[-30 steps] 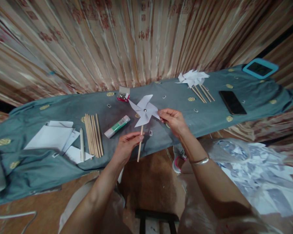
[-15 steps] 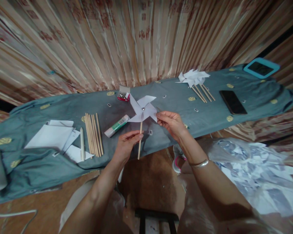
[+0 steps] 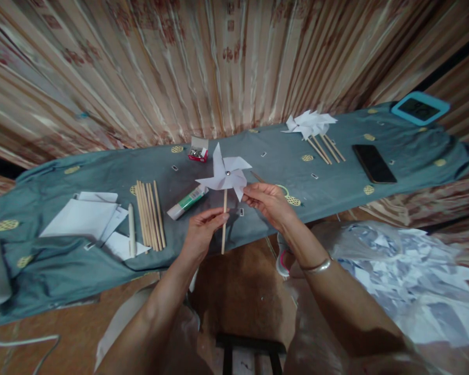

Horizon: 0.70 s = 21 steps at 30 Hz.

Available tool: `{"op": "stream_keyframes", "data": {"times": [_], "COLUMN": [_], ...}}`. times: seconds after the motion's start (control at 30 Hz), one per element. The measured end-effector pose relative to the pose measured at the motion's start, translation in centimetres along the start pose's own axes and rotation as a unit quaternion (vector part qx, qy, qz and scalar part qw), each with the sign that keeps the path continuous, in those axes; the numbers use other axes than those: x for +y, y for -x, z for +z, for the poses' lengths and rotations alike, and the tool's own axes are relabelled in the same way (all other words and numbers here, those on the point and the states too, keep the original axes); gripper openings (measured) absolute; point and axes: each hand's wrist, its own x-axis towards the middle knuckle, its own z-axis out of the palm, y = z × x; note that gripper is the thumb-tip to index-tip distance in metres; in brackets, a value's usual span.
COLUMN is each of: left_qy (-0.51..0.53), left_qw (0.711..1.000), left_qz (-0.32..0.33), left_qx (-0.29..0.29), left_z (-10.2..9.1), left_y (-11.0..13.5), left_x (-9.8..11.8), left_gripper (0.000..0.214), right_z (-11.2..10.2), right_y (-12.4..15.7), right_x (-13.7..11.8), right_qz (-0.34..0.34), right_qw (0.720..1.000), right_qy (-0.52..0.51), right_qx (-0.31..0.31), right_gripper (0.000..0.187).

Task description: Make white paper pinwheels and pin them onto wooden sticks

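Note:
A white paper pinwheel on a wooden stick stands upright in front of me, a silver pin at its centre. My left hand pinches the stick below the blades, between thumb and fingers. At the lower right blade, my right hand has its fingertips closed on the paper's edge. Behind that hand lies what looks like scissors, a pointed tip and a pale yellow loop showing. Close to the left hand is a green and white glue stick. Beyond it stands a small open box of pins.
Wooden sticks, a white pen-like tool and white paper sheets lie on the left. Finished pinwheels, a black phone and a blue-framed clock are on the right. A bag of paper scraps sits below.
The pinwheel's blades have turned clockwise, and my right hand has moved slightly left and down with a blade tip. My left hand keeps its grip on the stick.

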Motion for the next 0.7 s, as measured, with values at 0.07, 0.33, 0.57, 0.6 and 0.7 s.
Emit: {"op": "stream_keyframes", "data": {"times": [0.07, 0.33, 0.57, 0.6, 0.7], "left_qy": [0.0, 0.008, 0.019, 0.019, 0.02], "left_qw": [1.0, 1.0, 1.0, 1.0, 1.0], "left_qz": [0.003, -0.002, 0.0, 0.002, 0.007], "left_qx": [-0.002, 0.009, 0.004, 0.0, -0.014], "left_z": [0.0, 0.3, 0.1, 0.1, 0.0], "left_y": [0.0, 0.2, 0.0, 0.0, -0.1], "left_x": [0.0, 0.3, 0.0, -0.1, -0.2], "left_gripper": [0.033, 0.035, 0.034, 0.034, 0.032], "right_z": [0.1, 0.7, 1.3, 1.4, 1.7], "right_y": [0.0, 0.0, 0.1, 0.0, 0.0], "right_x": [0.2, 0.7, 1.2, 1.3, 1.5], "right_qz": [0.003, 0.014, 0.02, 0.018, 0.013], "right_qw": [1.0, 1.0, 0.999, 0.999, 0.999], "right_qy": [-0.001, 0.002, 0.004, 0.006, 0.019], "right_qx": [-0.006, -0.018, -0.034, -0.037, -0.046], "right_gripper": [0.033, 0.032, 0.033, 0.032, 0.033]}}
